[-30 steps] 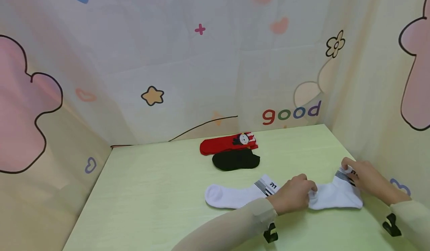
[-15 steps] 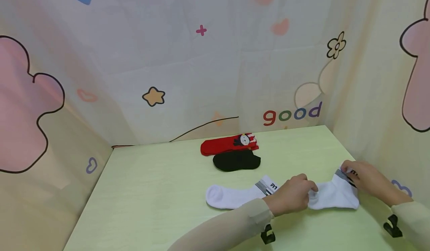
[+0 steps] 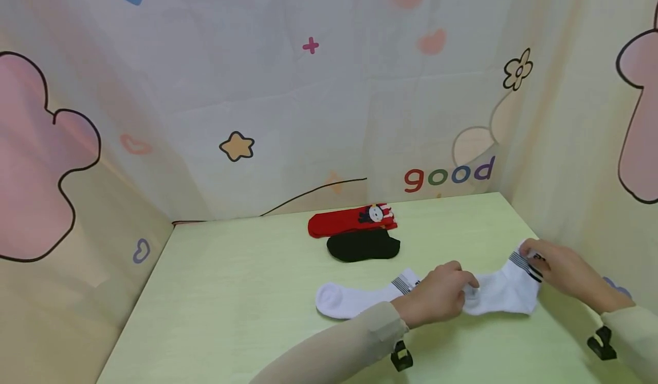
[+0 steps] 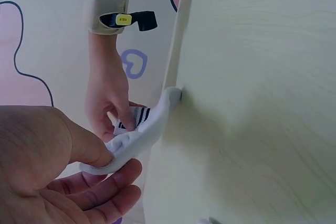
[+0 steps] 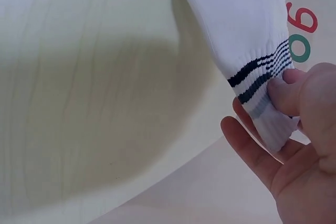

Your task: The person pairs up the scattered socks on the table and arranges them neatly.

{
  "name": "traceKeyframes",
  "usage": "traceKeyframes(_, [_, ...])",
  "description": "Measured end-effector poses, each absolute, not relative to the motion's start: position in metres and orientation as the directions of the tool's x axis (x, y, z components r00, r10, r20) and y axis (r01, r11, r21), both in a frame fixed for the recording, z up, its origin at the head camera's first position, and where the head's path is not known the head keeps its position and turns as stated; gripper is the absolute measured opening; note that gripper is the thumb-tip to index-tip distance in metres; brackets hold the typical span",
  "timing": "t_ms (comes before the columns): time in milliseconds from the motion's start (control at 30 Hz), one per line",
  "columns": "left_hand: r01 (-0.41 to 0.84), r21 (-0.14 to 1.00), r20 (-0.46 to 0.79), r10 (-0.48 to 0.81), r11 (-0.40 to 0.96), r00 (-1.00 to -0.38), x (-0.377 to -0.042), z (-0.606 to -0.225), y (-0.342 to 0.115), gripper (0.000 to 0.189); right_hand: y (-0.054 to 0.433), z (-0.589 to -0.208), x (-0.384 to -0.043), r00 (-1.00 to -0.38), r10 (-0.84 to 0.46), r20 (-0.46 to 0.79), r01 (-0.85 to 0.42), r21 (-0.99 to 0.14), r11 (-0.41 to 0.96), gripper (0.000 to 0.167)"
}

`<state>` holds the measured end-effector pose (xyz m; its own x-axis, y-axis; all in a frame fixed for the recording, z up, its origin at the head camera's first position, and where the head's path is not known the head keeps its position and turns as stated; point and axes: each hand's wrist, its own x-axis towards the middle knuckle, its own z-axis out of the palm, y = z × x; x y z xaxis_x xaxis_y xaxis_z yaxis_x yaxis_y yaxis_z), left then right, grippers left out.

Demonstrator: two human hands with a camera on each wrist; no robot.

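Note:
A white ankle sock (image 3: 506,292) with dark stripes at its cuff is stretched between both hands near the table's right side. My left hand (image 3: 437,295) pinches its toe end between thumb and fingers; the left wrist view shows the toe (image 4: 128,153) under the thumb. At the cuff, my right hand (image 3: 565,272) pinches the striped ribbing (image 5: 262,80), thumb on top and fingers beneath. Another white sock (image 3: 349,301) of the same pattern lies flat to the left, its cuff partly hidden behind the left hand.
Farther back on the pale green table (image 3: 221,298) lie a black sock (image 3: 362,245) and, behind it, a red sock (image 3: 336,222) with a cartoon figure. A printed curtain (image 3: 288,98) borders the table at the back and both sides.
Both hands have lifted the striped white sock slightly off the table, and it has shifted a little left. The other socks stay where they were.

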<state>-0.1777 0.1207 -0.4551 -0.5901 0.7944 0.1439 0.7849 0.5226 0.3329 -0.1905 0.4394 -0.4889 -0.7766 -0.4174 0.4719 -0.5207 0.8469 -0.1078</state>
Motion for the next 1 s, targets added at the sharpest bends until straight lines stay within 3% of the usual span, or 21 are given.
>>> traceKeyframes(333, [0.764,0.394,0.159,0.78,0.511,-0.605,-0.18,-0.451,0.104,0.034,0.43,-0.479,-0.194,-0.761,-0.435,0.481,-0.535,-0.086,0.84,0.04])
traceKeyframes(567, [0.764,0.399,0.184,0.772,0.506,-0.608,-0.18,-0.452,0.095,0.035,0.424,-0.475,-0.193,-0.774,-0.425,0.47,-0.531,-0.116,0.839,0.041])
traceKeyframes(1000, [0.777,0.395,0.275,0.744,0.49,-0.609,-0.183,-0.452,0.076,0.034,0.412,-0.466,-0.197,-0.743,-0.448,0.496,-0.559,-0.094,0.824,0.043])
